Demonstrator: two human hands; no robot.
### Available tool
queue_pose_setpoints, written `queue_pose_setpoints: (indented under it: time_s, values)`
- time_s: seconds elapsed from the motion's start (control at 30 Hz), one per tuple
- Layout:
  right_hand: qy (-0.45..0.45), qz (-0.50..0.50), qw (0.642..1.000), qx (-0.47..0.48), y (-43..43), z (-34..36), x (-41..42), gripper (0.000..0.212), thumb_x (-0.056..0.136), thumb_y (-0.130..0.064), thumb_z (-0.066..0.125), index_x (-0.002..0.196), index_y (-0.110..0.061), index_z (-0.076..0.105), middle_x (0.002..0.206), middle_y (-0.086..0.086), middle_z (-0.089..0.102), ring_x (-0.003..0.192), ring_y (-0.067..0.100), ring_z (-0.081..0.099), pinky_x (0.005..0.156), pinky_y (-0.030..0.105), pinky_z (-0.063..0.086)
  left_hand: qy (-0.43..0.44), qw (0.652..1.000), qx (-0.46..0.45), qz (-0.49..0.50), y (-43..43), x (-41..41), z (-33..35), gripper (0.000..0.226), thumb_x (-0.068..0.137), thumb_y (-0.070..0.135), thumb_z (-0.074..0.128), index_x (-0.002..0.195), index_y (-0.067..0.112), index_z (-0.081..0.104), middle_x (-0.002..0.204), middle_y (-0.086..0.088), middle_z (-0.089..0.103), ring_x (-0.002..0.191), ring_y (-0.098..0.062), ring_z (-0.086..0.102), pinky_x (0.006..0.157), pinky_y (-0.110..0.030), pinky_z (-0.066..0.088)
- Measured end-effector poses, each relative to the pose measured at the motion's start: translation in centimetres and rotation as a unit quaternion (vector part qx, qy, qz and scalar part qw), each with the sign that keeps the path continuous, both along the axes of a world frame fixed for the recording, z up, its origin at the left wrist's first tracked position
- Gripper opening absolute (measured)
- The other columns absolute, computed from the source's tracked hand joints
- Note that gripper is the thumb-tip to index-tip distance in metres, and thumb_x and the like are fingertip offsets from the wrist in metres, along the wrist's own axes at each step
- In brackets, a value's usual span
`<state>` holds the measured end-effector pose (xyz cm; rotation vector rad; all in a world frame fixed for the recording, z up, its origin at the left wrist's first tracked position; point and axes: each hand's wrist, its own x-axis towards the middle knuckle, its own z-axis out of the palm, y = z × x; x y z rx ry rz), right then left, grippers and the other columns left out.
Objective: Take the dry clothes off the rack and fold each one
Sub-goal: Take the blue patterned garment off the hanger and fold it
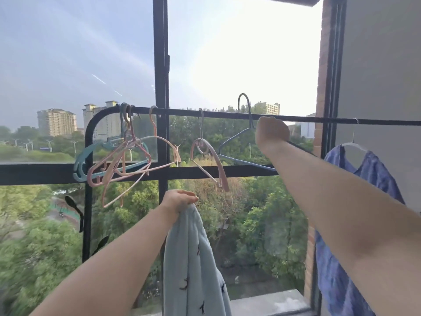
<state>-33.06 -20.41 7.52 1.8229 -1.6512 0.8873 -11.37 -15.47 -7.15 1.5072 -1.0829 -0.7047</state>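
A black rack bar (218, 115) runs across the open window. My left hand (178, 199) grips the top of a pale blue garment (193, 265) with small dark marks, which hangs down below the bar. My right hand (272, 132) is curled around a dark blue wire hanger (239, 153) whose hook rises above the bar. A blue patterned shirt (337, 258) hangs on a white hanger (354, 144) at the right end of the bar, partly hidden behind my right forearm.
Several bare plastic hangers, teal (79, 165) and pink (114, 174), bunch at the bar's left end, and one pink hanger (216, 160) hangs mid-bar. A black window frame post (161, 87) stands behind. A concrete sill (268, 302) lies below, with a brick wall edge (321, 87) at right.
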Motion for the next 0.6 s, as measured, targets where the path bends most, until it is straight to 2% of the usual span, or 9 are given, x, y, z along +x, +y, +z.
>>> queue_pose_setpoints:
  time_s: [0.07, 0.2, 0.27, 0.37, 0.5, 0.6]
  values:
    - [0.004, 0.005, 1.0, 0.023, -1.1, 0.7, 1.6, 0.024, 0.089, 0.007, 0.045, 0.1, -0.003, 0.063, 0.094, 0.011, 0.064, 0.096, 0.032, 0.063, 0.066, 0.033, 0.042, 0.007, 1.0, -0.009, 0.007, -0.3, 0.0, 0.4, 0.023, 0.079, 0.001, 0.072, 0.101, -0.002, 0.069, 0.079, -0.005, 0.062, 0.071, -0.007, 0.055, 0.059, -0.013, 0.046]
    - [0.0, -0.001, 0.997, 0.076, -2.7, 0.9, 3.7, 0.026, 0.089, 0.005, 0.047, 0.108, -0.003, 0.063, 0.106, 0.012, 0.064, 0.1, 0.03, 0.062, 0.068, 0.032, 0.045, 0.001, 1.0, -0.016, 0.0, -0.7, 0.1, 1.0, 0.015, 0.08, 0.004, 0.072, 0.095, 0.004, 0.071, 0.086, -0.005, 0.065, 0.084, -0.014, 0.058, 0.077, -0.022, 0.047]
    - [-0.001, -0.003, 0.996, 0.088, -3.2, 0.6, 4.2, 0.024, 0.09, 0.003, 0.047, 0.107, -0.002, 0.062, 0.104, 0.012, 0.063, 0.099, 0.03, 0.061, 0.069, 0.032, 0.046, 0.002, 1.0, -0.021, -0.004, -0.9, 0.1, 1.2, 0.011, 0.08, 0.005, 0.072, 0.091, 0.007, 0.072, 0.085, -0.003, 0.065, 0.089, -0.016, 0.059, 0.079, -0.023, 0.049]
    - [0.004, 0.0, 0.995, 0.098, -3.6, -0.2, 4.7, 0.025, 0.09, 0.004, 0.044, 0.106, -0.002, 0.062, 0.098, 0.012, 0.061, 0.097, 0.029, 0.061, 0.067, 0.032, 0.045, -0.003, 1.0, -0.025, -0.009, -0.9, 0.0, 1.3, 0.007, 0.081, 0.008, 0.071, 0.088, 0.01, 0.072, 0.088, -0.003, 0.065, 0.087, -0.013, 0.059, 0.074, -0.019, 0.05]
    - [0.025, 0.003, 0.994, 0.103, -3.6, -0.8, 4.7, 0.025, 0.09, 0.003, 0.044, 0.107, -0.004, 0.062, 0.094, 0.011, 0.061, 0.094, 0.029, 0.062, 0.065, 0.033, 0.045, 0.003, 1.0, -0.028, -0.015, -0.7, -0.3, 0.9, 0.007, 0.082, 0.008, 0.071, 0.088, 0.011, 0.072, 0.094, -0.005, 0.067, 0.093, -0.017, 0.059, 0.086, -0.027, 0.05]
    - [0.03, 0.017, 0.994, 0.107, -3.1, -1.0, 4.5, 0.022, 0.091, 0.0, 0.046, 0.106, -0.004, 0.061, 0.086, 0.009, 0.054, 0.095, 0.03, 0.061, 0.068, 0.033, 0.047, -0.004, 1.0, -0.027, -0.013, -0.5, -0.6, 0.7, 0.007, 0.081, 0.008, 0.071, 0.088, 0.011, 0.072, 0.096, -0.006, 0.067, 0.095, -0.017, 0.06, 0.086, -0.028, 0.05]
